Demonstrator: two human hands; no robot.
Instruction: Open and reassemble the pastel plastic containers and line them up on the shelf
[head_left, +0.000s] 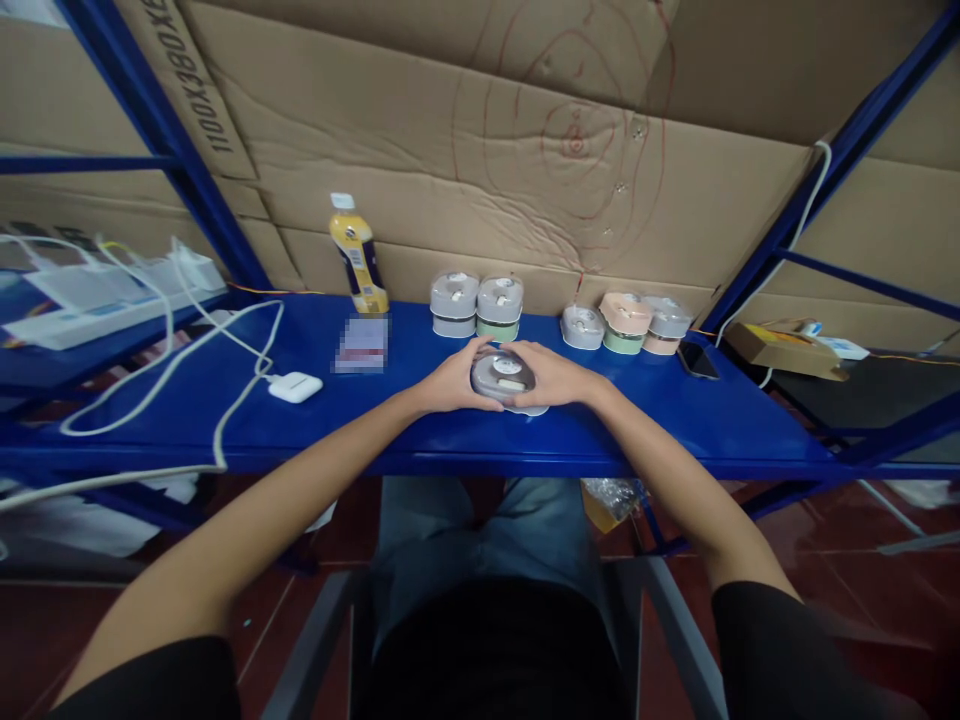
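Observation:
A grey rounded container (503, 374) with a clear lid is between my two hands over the blue table, near its front edge. My left hand (459, 380) curves around its left side, and my right hand (553, 376) wraps its right side. Under the container a pale edge shows by my right fingers. Just behind my hands stand two stacks of similar containers, one grey (454, 302) and one grey over green (499, 306). To the right are a single grey container (582, 327), a pink one on green (625, 322) and a grey one on pink (666, 324).
On the blue table (360, 430), a yellow bottle (358, 255) stands back left, near a blurred card (363, 345). A white charger (295, 387) with loose cables lies left. A phone (698, 360) lies right, near a cardboard box (784, 352). Cardboard rises behind.

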